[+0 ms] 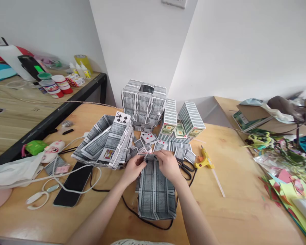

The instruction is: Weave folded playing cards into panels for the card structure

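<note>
A long tray-like piece built of grey-backed playing cards [156, 190] lies on the table in front of me. At its far end my left hand [135, 166] curls in from the left, fingers pinched on the card edge. My right hand [168, 165] grips the same far edge, its fingertips close to the left ones. Just beyond are loose and folded playing cards [149, 138], some face up. Scissors with black handles [186, 168] rest right of my right hand, beside a yellow glue gun [204, 159] with a clear glue stick.
A card-built box [102, 139] holding more cards stands left, and a larger card structure [144, 102] stands behind. Stacked card packs [191, 119] are at back right. A phone [73, 185] and white cable lie left. Paper scraps [290, 190] and yarn crowd the far right.
</note>
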### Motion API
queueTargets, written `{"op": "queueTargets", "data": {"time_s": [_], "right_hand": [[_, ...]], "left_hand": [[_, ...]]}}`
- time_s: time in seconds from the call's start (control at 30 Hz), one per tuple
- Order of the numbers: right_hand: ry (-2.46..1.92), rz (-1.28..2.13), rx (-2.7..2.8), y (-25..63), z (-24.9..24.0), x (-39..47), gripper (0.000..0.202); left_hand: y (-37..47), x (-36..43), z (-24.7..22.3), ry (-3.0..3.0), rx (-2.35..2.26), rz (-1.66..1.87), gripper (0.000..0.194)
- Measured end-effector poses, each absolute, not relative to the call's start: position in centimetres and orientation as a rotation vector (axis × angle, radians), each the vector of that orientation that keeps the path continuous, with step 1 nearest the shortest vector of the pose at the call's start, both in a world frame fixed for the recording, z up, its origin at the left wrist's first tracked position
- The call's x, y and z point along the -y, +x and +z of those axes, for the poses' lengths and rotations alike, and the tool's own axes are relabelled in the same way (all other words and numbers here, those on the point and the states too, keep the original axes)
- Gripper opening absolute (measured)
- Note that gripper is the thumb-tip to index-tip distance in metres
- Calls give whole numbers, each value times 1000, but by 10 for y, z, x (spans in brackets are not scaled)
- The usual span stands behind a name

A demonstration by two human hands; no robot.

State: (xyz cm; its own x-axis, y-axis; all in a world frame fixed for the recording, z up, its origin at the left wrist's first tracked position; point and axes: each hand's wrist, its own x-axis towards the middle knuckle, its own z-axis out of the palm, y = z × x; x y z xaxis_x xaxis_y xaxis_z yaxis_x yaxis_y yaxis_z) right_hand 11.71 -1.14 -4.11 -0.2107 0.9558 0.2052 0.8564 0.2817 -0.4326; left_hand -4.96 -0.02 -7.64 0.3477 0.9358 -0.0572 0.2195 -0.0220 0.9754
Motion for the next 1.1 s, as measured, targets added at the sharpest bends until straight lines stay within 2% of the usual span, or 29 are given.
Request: {"op": "queueTargets", "data": {"time_s": [0.07, 0.17, 0.47, 1.1], "right_hand": [[-1626, 320, 2120, 117, -42, 11, 25], [-1613, 331, 2107, 117, -43, 11, 22], [-1539, 336, 2104, 118, -43, 10, 22], [-1298, 305, 2149, 123, -46, 14, 20]], "left_hand": [[-51, -3, -79, 1471, -1085, 796, 28], [-50, -5, -80, 1506, -1134, 803, 23], [-44, -7, -87, 1406, -1077, 992, 20], [-40, -13, -78, 1749, -1128, 1095, 21]]}}
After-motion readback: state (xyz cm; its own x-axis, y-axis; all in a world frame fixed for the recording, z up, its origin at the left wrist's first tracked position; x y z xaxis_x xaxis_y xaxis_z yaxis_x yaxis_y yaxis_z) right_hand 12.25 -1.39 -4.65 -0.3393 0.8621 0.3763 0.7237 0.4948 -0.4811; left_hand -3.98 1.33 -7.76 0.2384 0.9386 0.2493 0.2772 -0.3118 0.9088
